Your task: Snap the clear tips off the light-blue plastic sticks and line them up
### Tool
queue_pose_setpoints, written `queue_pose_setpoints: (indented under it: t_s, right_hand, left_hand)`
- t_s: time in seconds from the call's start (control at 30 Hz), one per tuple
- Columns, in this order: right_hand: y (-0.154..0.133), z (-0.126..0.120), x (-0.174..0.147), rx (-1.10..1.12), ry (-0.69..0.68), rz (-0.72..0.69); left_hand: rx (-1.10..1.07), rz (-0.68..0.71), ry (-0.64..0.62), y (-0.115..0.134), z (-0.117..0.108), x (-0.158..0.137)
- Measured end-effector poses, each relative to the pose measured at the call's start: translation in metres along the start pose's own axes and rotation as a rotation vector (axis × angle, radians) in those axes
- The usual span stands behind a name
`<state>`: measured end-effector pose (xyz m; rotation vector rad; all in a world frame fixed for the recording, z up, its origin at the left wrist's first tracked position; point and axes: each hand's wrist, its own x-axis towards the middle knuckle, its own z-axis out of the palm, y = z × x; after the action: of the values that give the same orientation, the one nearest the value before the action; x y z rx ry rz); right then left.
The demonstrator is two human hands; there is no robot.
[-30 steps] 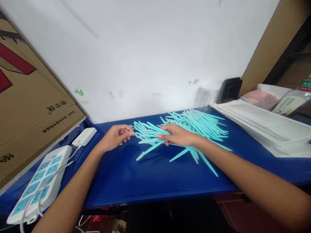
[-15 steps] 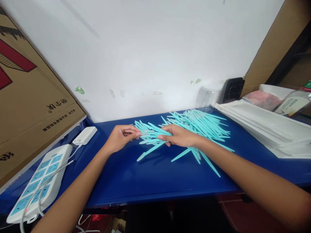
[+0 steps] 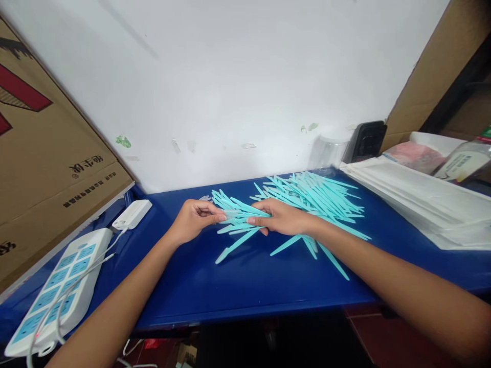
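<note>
A fanned bundle of slim turquoise eyebrow razors (image 3: 241,208) is gripped in my right hand (image 3: 282,216), thumb on top. Their clear-capped ends point left. My left hand (image 3: 197,220) pinches a clear blade cap (image 3: 231,213) at the end of one razor, thumb against forefinger. Whether that cap is still fully on its razor cannot be made out. One razor (image 3: 233,247) slants toward the front below the bundle. Behind my right hand lies a big loose pile of the same razors (image 3: 322,197), partly hidden by my wrist. Small clear pieces (image 3: 206,198) rest beyond my left hand.
On the blue table (image 3: 230,286), a white power strip (image 3: 97,255) with cables and a small white box (image 3: 132,213) stand left. White sheets (image 3: 414,204), a clear tub (image 3: 332,151) and a bottle (image 3: 462,161) are right. A cardboard box (image 3: 57,153) borders the left.
My left hand has shifted slightly right and down, its fingertips closer to the bundle. My right hand keeps its hold, almost unmoved. The view has turned a little.
</note>
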<state>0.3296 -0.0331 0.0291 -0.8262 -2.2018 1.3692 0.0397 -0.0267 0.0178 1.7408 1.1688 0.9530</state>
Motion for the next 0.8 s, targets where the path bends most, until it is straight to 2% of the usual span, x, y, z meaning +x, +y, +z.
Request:
queue_pose_setpoints:
  t_s: [0.17,0.5,0.8]
  right_hand:
    - [0.000,0.001,0.001,-0.011,0.002,-0.010]
    - [0.004,-0.001,0.001,-0.040,-0.040,0.001]
    - [-0.001,0.002,0.001,-0.009,-0.083,0.002]
  left_hand:
    - [-0.028,0.007,-0.012,-0.005,0.002,0.002]
    - [0.271,0.031,-0.160,0.016,-0.009,-0.004]
    - [0.188,0.004,-0.196,0.011,-0.003,-0.003]
